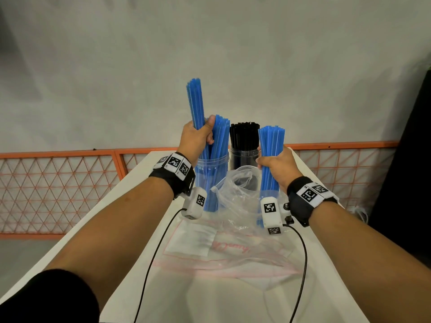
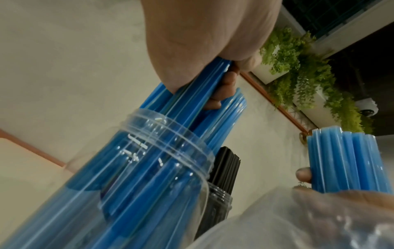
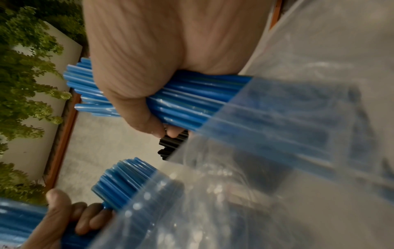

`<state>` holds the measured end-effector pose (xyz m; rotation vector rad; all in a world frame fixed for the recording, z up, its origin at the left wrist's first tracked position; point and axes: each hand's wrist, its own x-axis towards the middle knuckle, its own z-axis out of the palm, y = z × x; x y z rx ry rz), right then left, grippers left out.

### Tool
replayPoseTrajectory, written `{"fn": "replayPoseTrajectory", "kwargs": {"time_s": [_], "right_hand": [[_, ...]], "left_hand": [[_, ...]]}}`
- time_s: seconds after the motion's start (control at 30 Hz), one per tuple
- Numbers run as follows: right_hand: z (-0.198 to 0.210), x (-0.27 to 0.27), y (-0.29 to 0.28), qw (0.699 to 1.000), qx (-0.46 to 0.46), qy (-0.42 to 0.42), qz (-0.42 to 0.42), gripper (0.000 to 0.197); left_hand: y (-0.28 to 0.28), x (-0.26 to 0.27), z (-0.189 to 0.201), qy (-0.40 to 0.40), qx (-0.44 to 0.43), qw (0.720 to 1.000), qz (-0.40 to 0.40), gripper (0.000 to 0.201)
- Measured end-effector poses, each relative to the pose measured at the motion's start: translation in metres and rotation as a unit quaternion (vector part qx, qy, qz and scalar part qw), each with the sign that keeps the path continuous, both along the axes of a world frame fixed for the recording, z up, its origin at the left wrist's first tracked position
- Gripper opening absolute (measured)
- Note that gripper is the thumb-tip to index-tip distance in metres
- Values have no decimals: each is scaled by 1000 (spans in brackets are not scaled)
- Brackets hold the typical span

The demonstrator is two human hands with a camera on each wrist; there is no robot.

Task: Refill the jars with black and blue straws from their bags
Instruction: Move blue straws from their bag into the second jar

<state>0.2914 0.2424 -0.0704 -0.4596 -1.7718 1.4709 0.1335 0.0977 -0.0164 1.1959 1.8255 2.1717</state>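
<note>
The left hand (image 1: 197, 136) is wrapped around a bunch of blue straws (image 1: 195, 103) that stands nearly upright, its long axis vertical with the top leaning slightly left; the lower ends reach down into the clear jar (image 1: 211, 173), where more blue straws (image 1: 220, 134) lean right. The right hand (image 1: 276, 166) is curled around a second bundle of blue straws (image 1: 271, 145), also upright, with its lower part still inside the open clear plastic bag (image 1: 235, 190). Behind, between the two hands, a second clear jar (image 1: 242, 157) holds upright black straws (image 1: 244, 134). Everything stands on a white table (image 1: 144, 183); a flat empty zip bag with pink print (image 1: 210, 243) lies nearer the person.
</note>
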Motion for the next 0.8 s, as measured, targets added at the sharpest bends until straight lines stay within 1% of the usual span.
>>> {"fn": "replayPoseTrajectory", "kwargs": {"time_s": [0.07, 0.2, 0.33, 0.4, 0.47, 0.53, 0.57, 0.6, 0.63, 0.67, 0.7, 0.73, 0.77, 0.8], "right_hand": [[0, 1, 0, 1000, 0, -2, 1, 31], [0, 3, 0, 1000, 0, -4, -2, 30], [0, 2, 0, 1000, -5, -5, 0, 30], [0, 2, 0, 1000, -6, -8, -1, 30], [-1, 3, 1, 1000, -6, -9, -1, 30], [-1, 3, 1, 1000, -3, -10, -4, 28], [-1, 3, 1, 1000, -2, -10, -5, 27], [-1, 3, 1, 1000, -1, -9, -6, 26], [-1, 3, 1, 1000, 0, -9, -6, 25], [-1, 3, 1, 1000, 2, -10, -6, 24], [-1, 3, 1, 1000, 2, -12, -8, 24], [-1, 3, 1, 1000, 2, -11, -9, 23], [-1, 3, 1, 1000, 1, -10, -9, 23], [-1, 3, 1, 1000, 0, -10, -8, 24]], "left_hand": [[2, 1, 7, 2, -10, 1000, 3, 33], [4, -3, 43, 40, 12, 998, 35, 22], [8, -10, 76, 93, 20, 992, 79, 21], [9, -14, 88, 109, 24, 989, 94, 22], [10, -18, 97, 132, 17, 985, 109, 19], [10, -22, 95, 151, -14, 982, 113, 6], [10, -23, 89, 155, -42, 981, 109, 9], [11, -24, 78, 161, -83, 978, 102, 15], [11, -24, 66, 176, -134, 971, 96, 21], [11, -25, 55, 203, -181, 958, 96, 23], [12, -26, 46, 238, -212, 942, 106, 21], [12, -28, 44, 270, -221, 929, 121, 16], [12, -28, 47, 298, -213, 921, 133, 17], [12, -29, 53, 328, -204, 912, 137, 25]]}}
